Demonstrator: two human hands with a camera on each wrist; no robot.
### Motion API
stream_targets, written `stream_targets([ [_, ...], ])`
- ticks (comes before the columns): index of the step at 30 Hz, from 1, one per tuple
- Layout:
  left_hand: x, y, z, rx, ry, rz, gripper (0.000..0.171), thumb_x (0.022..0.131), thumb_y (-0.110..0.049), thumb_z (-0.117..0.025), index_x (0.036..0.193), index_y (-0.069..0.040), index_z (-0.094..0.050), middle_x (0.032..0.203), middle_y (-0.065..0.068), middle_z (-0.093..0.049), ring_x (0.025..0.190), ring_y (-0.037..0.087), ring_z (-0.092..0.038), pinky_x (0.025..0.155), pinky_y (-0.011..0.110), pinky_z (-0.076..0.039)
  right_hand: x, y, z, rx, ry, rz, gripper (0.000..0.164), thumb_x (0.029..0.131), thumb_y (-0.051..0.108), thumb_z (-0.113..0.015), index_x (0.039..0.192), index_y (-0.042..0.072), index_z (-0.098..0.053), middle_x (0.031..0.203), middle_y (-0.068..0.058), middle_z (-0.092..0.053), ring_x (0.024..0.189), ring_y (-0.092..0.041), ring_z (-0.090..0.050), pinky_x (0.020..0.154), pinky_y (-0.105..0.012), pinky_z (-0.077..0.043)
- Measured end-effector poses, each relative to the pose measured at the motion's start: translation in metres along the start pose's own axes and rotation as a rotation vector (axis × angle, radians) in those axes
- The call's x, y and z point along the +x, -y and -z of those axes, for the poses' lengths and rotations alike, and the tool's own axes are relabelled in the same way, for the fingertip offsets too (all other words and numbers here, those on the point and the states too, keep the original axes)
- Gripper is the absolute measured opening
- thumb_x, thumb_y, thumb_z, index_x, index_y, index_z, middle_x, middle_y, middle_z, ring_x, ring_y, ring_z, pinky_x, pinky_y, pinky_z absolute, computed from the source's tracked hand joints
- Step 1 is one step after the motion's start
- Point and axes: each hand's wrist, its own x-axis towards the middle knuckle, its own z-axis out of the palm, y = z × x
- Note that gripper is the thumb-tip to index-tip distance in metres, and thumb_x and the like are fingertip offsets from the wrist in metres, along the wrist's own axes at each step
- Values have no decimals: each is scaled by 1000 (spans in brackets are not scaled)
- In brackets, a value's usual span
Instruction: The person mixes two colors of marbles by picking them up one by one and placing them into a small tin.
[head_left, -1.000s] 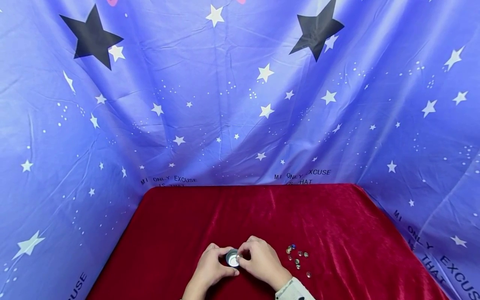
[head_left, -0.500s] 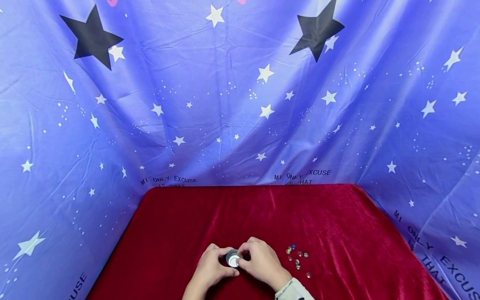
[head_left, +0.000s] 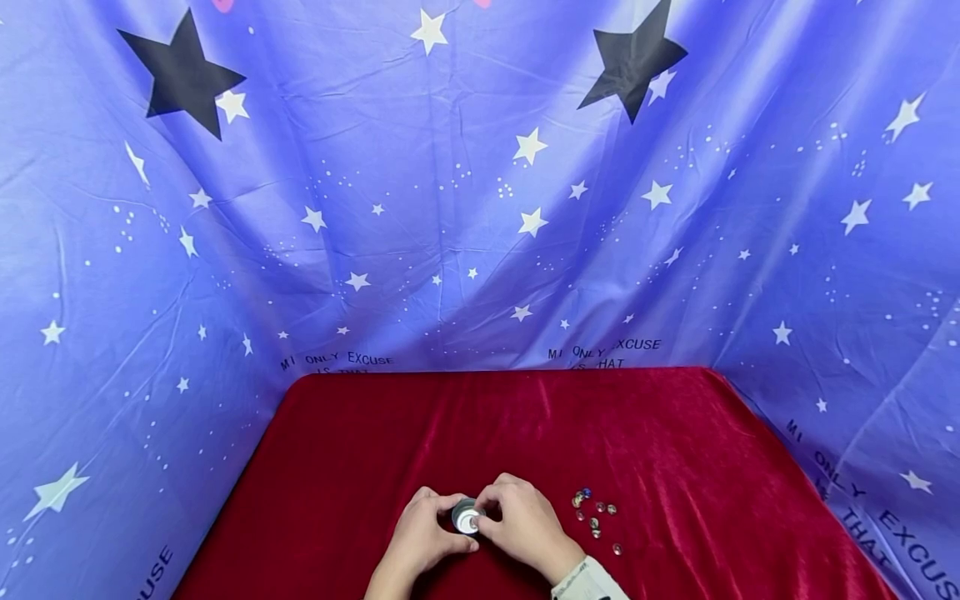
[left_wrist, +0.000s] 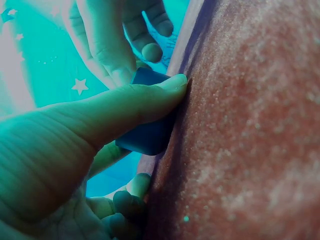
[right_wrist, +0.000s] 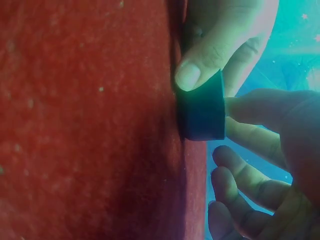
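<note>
A small round cup point(head_left: 464, 506), dark outside and silvery inside, stands on the red cloth with its opening up. My left hand point(head_left: 422, 532) grips it, forefinger on the far side and thumb on the near side. In the right wrist view the dark wall of the cup point(right_wrist: 205, 117) shows under the left thumb. My right hand point(head_left: 525, 521) brings its thumb and forefinger together at the cup's right rim, tips reaching into the opening. I cannot tell whether they pinch something. Its other fingers point(right_wrist: 235, 172) are loosely curled beside the cup.
Several small shiny glass beads point(head_left: 596, 523) lie scattered on the cloth right of the right hand, one of them blue point(head_left: 587, 493). Red velvet cloth point(head_left: 480, 433) covers the table. A blue curtain with stars point(head_left: 450, 208) hangs behind it and along both sides.
The right fingertips have shifted very slightly at the cup's rim, and a small glint seen between them earlier is less visible. The left hand and the cup stay put.
</note>
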Motion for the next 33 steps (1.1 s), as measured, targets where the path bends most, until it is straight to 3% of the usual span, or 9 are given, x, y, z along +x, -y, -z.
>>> stream_targets([
  [9, -1, -1, 0, -4, -16, -10, 63, 50, -42, -89, 109, -28, -73, 86, -9, -51, 81, 6, -48, 74, 26, -42, -3, 0, 6, 9, -36, 11, 9, 72, 31, -77, 79, 32, -71, 80, 18, -56, 72, 1, -51, 64, -21, -44],
  [16, 0, -1, -1, 2, -7, -18, 56, 50, -40, -89, 104, -33, -73, 85, -8, -49, 79, 6, -47, 71, 26, -41, -9, -8, 12, 6, -59, -30, 12, 73, 35, -78, 82, 33, -70, 81, 19, -57, 72, 1, -53, 64, -21, -44],
  [25, 0, 0, -1, 10, -28, -13, 61, 49, -40, -90, 107, -28, -73, 85, -8, -51, 79, 6, -49, 73, 26, -43, -17, -18, 19, 9, -71, -69, 13, 74, 35, -78, 84, 33, -70, 80, 19, -56, 70, 2, -52, 62, -20, -43],
  [33, 0, 0, -1, 15, -14, -6, 62, 49, -41, -89, 108, -30, -73, 86, -9, -50, 81, 6, -49, 74, 27, -43, -25, -28, 27, 9, -83, -130, 12, 73, 32, -78, 83, 32, -71, 79, 19, -55, 70, 1, -52, 61, -19, -43],
])
